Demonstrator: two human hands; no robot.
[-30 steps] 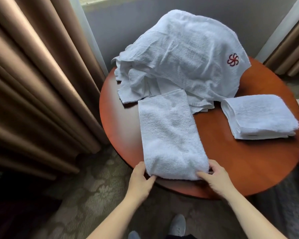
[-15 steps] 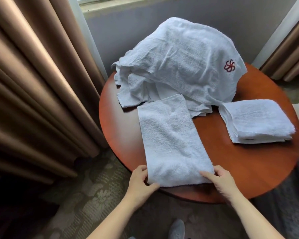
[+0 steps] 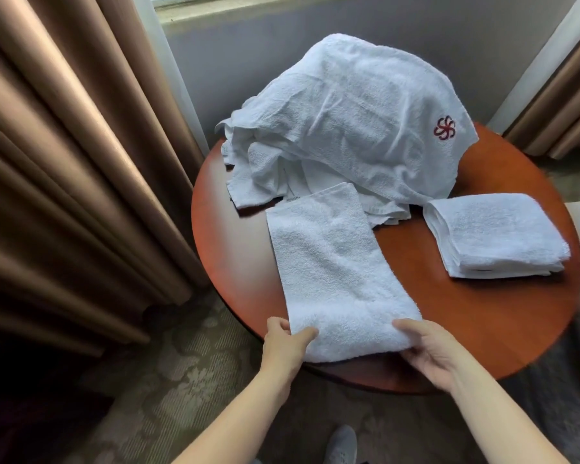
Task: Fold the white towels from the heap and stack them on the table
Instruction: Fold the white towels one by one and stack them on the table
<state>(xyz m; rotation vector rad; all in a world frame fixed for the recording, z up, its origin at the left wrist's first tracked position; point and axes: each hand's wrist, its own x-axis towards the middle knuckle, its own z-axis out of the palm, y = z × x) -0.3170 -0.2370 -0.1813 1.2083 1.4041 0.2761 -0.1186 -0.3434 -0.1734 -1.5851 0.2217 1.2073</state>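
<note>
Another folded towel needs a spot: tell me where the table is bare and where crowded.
Widest bare table lies between the long towel and the folded stack, out to the near right edge. A narrower strip sits left of that towel. The heap crowds the back; the left hand and right hand grip its near end.

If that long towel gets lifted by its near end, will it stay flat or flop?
Probably flop: the long towel is soft terry, bunching where the left hand and right hand pinch it. Its fuzzy nap should drag, not slide, on the table.
</note>
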